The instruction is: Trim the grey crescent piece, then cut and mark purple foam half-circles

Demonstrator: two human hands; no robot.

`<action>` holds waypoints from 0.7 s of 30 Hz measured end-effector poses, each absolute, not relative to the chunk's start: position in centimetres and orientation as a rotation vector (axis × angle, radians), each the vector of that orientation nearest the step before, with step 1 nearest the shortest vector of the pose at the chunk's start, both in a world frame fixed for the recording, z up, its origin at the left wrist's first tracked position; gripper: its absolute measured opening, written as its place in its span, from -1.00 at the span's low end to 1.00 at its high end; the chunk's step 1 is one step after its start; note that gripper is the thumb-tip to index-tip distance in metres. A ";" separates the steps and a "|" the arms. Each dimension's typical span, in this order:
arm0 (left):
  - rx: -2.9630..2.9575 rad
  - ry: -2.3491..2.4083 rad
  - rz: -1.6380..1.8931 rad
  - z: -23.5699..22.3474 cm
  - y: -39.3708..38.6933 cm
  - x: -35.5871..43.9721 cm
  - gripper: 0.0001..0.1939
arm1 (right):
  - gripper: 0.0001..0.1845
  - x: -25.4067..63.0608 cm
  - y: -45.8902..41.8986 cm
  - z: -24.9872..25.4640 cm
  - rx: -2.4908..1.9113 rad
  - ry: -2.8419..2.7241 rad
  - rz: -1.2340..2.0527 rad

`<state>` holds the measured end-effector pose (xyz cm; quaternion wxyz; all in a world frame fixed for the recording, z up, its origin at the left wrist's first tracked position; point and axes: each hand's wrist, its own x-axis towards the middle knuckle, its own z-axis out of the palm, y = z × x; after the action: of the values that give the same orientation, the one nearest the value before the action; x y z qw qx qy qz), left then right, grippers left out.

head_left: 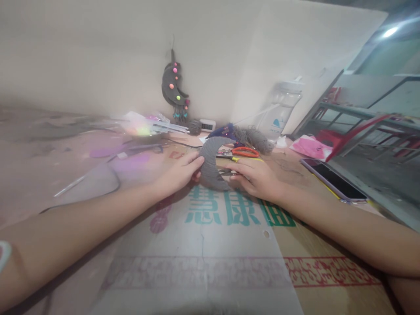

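A grey crescent moon shape (210, 164), its surface ribbed as if wrapped in yarn, is held up over the table. My left hand (187, 168) is closed on its outer curve, thumb in front and fingers behind. My right hand (256, 177) is at the crescent's open side, near the lower tip. Its fingers are pinched together; something thin and dark shows at the fingertips, too small to name. Just behind lie a tool with orange-red handles (245, 152) and another with a yellow handle (247, 159).
A moon ornament with coloured balls (172, 85) hangs on the wall. Grey yarn (257, 138), a clear bottle (280, 111) and a small white digital device (208, 125) stand behind. A phone (336, 179) and pink cloth (311, 147) are right. Printed cardboard (315, 245) covers the front.
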<state>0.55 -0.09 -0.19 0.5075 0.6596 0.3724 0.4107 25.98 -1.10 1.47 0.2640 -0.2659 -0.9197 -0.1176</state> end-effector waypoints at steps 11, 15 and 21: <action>1.605 0.938 0.997 0.2 -0.2 0.6 -0.77 | -0.67 26.2 -1.4 1.3 -0.675 -2.433 -0.428; 1.563 0.944 0.985 0.4 -0.2 0.6 -0.78 | -0.70 25.8 -1.8 1.6 -0.861 -2.499 -0.357; 1.609 0.964 0.922 0.1 -0.1 0.4 -0.72 | -0.70 25.5 -1.7 1.6 -0.929 -2.560 -0.330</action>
<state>0.41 -0.06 0.09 0.5018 0.6660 0.3990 0.3814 25.49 -1.66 1.61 0.1977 -0.3318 -0.9148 -0.1179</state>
